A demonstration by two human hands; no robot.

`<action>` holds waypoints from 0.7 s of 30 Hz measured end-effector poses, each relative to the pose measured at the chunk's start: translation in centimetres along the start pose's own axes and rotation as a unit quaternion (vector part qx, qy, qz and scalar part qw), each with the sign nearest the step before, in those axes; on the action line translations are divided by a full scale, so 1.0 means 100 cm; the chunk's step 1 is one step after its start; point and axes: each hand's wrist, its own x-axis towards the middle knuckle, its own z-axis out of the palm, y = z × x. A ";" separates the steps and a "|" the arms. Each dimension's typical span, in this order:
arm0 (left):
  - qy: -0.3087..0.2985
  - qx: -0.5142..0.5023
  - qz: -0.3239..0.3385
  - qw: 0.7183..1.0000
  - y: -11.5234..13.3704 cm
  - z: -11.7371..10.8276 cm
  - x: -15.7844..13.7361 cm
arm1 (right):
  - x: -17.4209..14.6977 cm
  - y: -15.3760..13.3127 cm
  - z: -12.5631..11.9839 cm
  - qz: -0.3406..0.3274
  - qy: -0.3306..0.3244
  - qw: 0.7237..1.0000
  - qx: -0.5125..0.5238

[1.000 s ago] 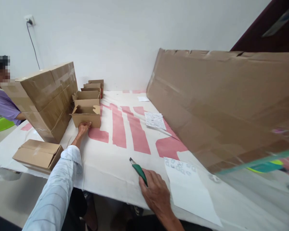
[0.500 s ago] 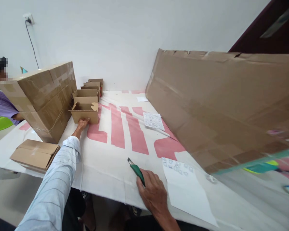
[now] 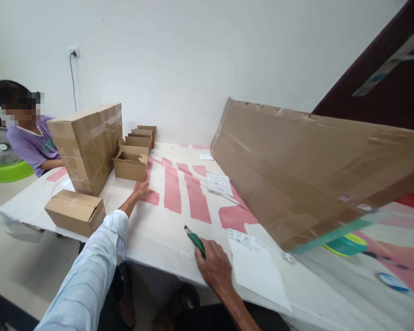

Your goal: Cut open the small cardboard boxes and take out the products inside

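My right hand [image 3: 214, 264] rests over the table's near edge, closed around a green utility knife [image 3: 196, 243] whose tip points away and to the left. My left hand [image 3: 141, 191] reaches forward over the cloth, fingers stretched out and holding nothing. Just beyond it stands a small cardboard box [image 3: 129, 170] with its top flaps up; a slight gap shows between hand and box. Behind that box, several more small open boxes [image 3: 138, 141] line up toward the wall. A closed cardboard box [image 3: 75, 212] lies left of my left forearm.
Large taped cartons [image 3: 89, 147] stand at the left, with a person in a purple shirt [image 3: 32, 145] behind them. A big cardboard sheet [image 3: 310, 179] leans across the right side. Papers [image 3: 258, 271] lie on the red-and-white cloth [image 3: 152, 239]. A teal bowl [image 3: 348, 245] sits far right.
My left hand has come off the front of the small open box and moved a little right and nearer. My right hand keeps the knife. The view has swung left.
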 end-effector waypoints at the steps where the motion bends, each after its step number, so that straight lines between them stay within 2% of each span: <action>1: -0.015 0.009 -0.002 1.000 0.003 0.007 -0.009 | 0.000 0.001 0.001 -0.001 0.000 1.000 -0.001; 4: -0.044 0.042 0.004 0.998 0.015 0.023 -0.043 | -0.001 0.003 0.002 -0.013 0.004 1.000 -0.009; 6: -0.054 0.050 0.026 0.997 0.024 0.025 -0.071 | -0.002 0.004 0.002 -0.022 0.011 1.000 -0.014; 8: -0.054 0.053 0.057 0.996 0.035 0.016 -0.101 | -0.003 0.004 0.001 -0.025 0.013 1.000 -0.013; 10: -0.040 0.057 0.086 0.994 0.046 -0.006 -0.130 | -0.004 0.004 0.001 -0.019 0.008 1.000 -0.007; 12: -0.001 0.079 0.116 0.990 0.056 -0.041 -0.157 | -0.004 0.005 0.001 -0.009 -0.001 1.000 0.001; 13: 0.042 0.124 0.152 0.980 0.060 -0.062 -0.169 | -0.005 0.005 0.001 -0.004 -0.005 1.000 0.005; 15: 0.140 0.224 0.183 0.947 0.064 -0.112 -0.190 | -0.005 0.004 0.001 0.006 -0.011 1.000 0.011; 16: 0.186 0.268 0.171 0.930 0.064 -0.138 -0.199 | -0.005 0.004 0.001 0.010 -0.013 1.000 0.012; 19: 0.308 0.353 0.044 0.882 0.054 -0.212 -0.220 | -0.004 0.003 0.000 0.019 -0.019 1.000 0.009; 21: 0.370 0.336 -0.054 0.864 0.042 -0.250 -0.231 | -0.003 0.002 0.000 0.022 -0.021 1.000 0.003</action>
